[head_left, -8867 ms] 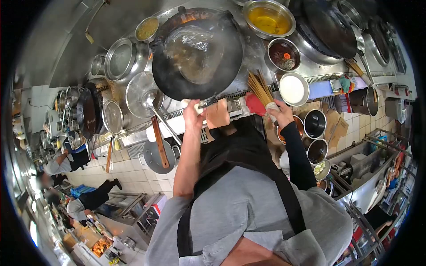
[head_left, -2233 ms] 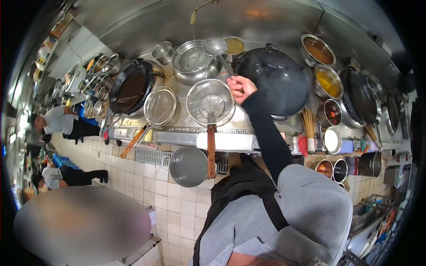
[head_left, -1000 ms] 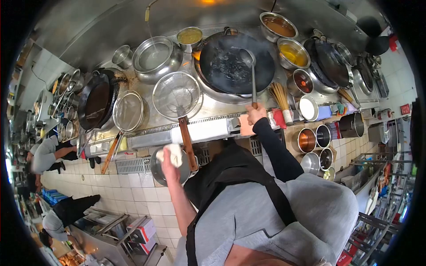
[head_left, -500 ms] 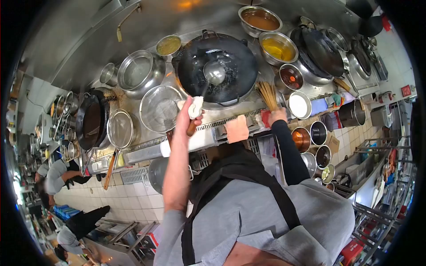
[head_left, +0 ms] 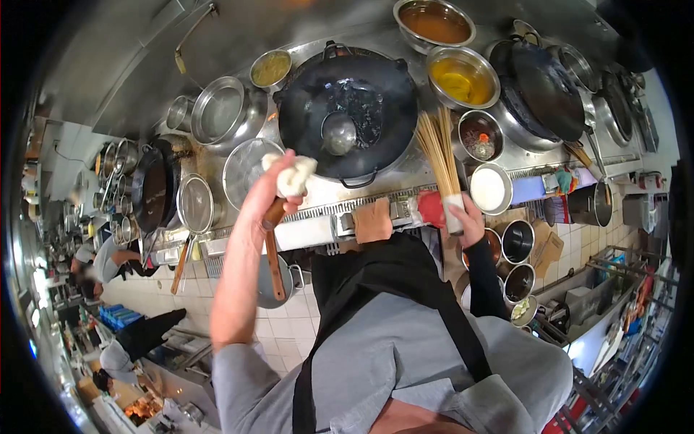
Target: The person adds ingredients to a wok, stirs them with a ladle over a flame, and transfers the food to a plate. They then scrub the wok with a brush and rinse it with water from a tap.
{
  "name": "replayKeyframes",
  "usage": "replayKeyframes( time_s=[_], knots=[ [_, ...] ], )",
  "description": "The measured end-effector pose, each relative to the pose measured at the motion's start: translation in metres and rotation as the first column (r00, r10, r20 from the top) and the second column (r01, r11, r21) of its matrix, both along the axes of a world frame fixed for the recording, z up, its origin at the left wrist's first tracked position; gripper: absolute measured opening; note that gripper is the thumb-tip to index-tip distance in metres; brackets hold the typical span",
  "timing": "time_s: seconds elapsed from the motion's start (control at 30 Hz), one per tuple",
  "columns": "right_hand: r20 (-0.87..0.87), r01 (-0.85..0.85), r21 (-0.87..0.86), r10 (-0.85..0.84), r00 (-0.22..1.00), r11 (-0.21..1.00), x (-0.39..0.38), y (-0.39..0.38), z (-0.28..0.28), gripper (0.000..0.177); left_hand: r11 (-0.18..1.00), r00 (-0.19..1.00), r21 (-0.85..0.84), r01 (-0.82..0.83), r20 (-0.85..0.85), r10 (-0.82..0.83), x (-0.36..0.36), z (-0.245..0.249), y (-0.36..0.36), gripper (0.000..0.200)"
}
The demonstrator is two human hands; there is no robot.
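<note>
My left hand (head_left: 278,189) is closed round the wooden handle (head_left: 274,214) of a ladle, with a bunched white cloth (head_left: 295,175) against the fingers. The ladle's round metal bowl (head_left: 338,133) rests inside a large black wok (head_left: 303,108) holding a little liquid. My right hand (head_left: 468,219) grips a bamboo brush (head_left: 437,150) by its pale wrapped base, its sticks pointing up beside the wok's right edge. A bowl of white powder or liquid (head_left: 488,188) sits just right of the brush. An orange-brown cloth (head_left: 372,220) lies on the counter's front edge.
Bowls of yellow oil (head_left: 463,78) and brown liquid (head_left: 434,25) stand at the back right, near another black wok (head_left: 546,87). Strainers (head_left: 195,204) and metal pots (head_left: 218,110) are at the left. Two people (head_left: 108,259) (head_left: 119,358) are at the far left.
The ladle's bowl has shifted down and left in the wok. My left hand has moved left and down. My right hand now holds the brush lower, with its pale base showing.
</note>
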State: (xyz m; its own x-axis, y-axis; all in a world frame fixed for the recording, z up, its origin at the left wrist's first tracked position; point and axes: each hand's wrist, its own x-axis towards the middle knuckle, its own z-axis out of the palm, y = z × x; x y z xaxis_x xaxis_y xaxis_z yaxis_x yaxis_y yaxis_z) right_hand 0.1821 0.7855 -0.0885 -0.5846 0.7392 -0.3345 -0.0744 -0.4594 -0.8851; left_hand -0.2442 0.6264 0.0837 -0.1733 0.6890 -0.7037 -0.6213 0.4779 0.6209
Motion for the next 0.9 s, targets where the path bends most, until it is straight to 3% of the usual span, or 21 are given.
replayKeyframes(
  time_s=[0.03,0.07,0.1,0.13,0.17,0.23,0.27,0.33,0.4,0.43,0.53,0.6,0.67,0.73,0.77,0.8,0.87,0.9],
  knots=[
    [0.029,-0.025,0.081,0.023,0.999,0.996,-0.015,0.014,0.012,0.049,0.981,0.898,0.048,-0.190,0.412,0.153,-0.005,-0.012,-0.005,0.059],
    [0.103,-0.018,0.310,-0.014,0.995,0.951,-0.038,0.033,0.016,0.054,0.945,0.752,0.088,-0.315,0.631,0.192,-0.002,-0.023,-0.008,0.063],
    [0.203,-0.095,0.300,0.033,0.979,0.949,-0.061,0.051,0.039,0.060,0.919,0.713,0.115,-0.378,0.670,0.209,0.003,-0.033,-0.010,0.064],
    [0.307,-0.133,0.778,-0.188,0.933,0.614,-0.087,0.076,0.018,0.068,0.885,0.670,0.140,-0.443,0.708,0.224,0.011,-0.041,-0.012,0.065],
    [0.321,-0.193,0.846,-0.186,0.929,0.496,-0.113,0.094,0.025,0.072,0.872,0.656,0.125,-0.473,0.711,0.254,0.016,-0.044,-0.012,0.064],
    [0.569,-0.518,0.776,-0.045,0.821,0.361,-0.157,0.120,0.050,0.063,0.838,0.627,0.102,-0.535,0.714,0.313,0.023,-0.048,-0.009,0.062],
    [0.573,-0.549,0.800,-0.036,0.819,0.243,-0.178,0.133,0.029,0.056,0.846,0.635,0.108,-0.522,0.711,0.301,0.023,-0.047,-0.006,0.061],
    [0.825,-0.853,0.513,0.218,0.521,0.098,-0.208,0.158,0.042,0.045,0.866,0.656,0.112,-0.488,0.701,0.279,0.020,-0.042,0.000,0.059],
    [0.883,-0.883,0.467,-0.071,0.465,0.030,-0.229,0.172,0.044,0.037,0.892,0.730,0.097,-0.442,0.616,0.295,0.020,-0.036,0.005,0.056],
    [0.810,-0.818,0.575,-0.131,0.572,-0.016,-0.232,0.178,0.047,0.033,0.903,0.769,0.101,-0.418,0.569,0.292,0.021,-0.035,0.009,0.055],
    [0.728,-0.726,0.678,-0.238,0.643,0.115,-0.230,0.151,0.056,0.027,0.915,0.834,0.081,-0.395,0.449,0.320,0.022,-0.026,0.025,0.052],
    [0.723,-0.723,0.691,0.005,0.691,-0.017,-0.221,0.152,0.031,0.029,0.925,0.856,0.072,-0.373,0.411,0.313,0.022,-0.018,0.030,0.051],
    [0.821,-0.823,0.556,0.080,0.565,0.116,-0.221,0.166,0.006,0.035,0.948,0.923,0.076,-0.308,0.267,0.278,0.026,-0.021,0.027,0.048],
    [0.786,-0.773,0.615,-0.041,0.617,0.156,-0.209,0.176,0.027,0.039,0.979,0.986,0.122,-0.164,0.038,0.161,0.022,-0.030,0.021,0.047],
    [0.810,-0.785,0.581,-0.059,0.583,0.213,-0.201,0.172,0.054,0.038,0.985,0.922,-0.035,-0.166,-0.361,0.142,0.047,-0.007,0.021,0.045],
    [0.766,-0.752,0.642,-0.130,0.629,0.146,-0.186,0.172,0.063,0.037,0.994,0.806,-0.111,0.016,-0.587,-0.078,0.062,0.016,0.008,0.048],
    [0.789,-0.769,0.607,-0.045,0.612,0.200,-0.170,0.167,0.086,0.035,0.985,0.434,-0.066,0.158,-0.892,-0.129,0.072,-0.013,-0.026,0.057],
    [0.783,-0.774,0.614,0.007,0.623,0.153,-0.170,0.160,0.085,0.034,0.973,0.221,-0.196,0.118,-0.951,-0.218,0.081,-0.012,-0.042,0.061]
  ],
)
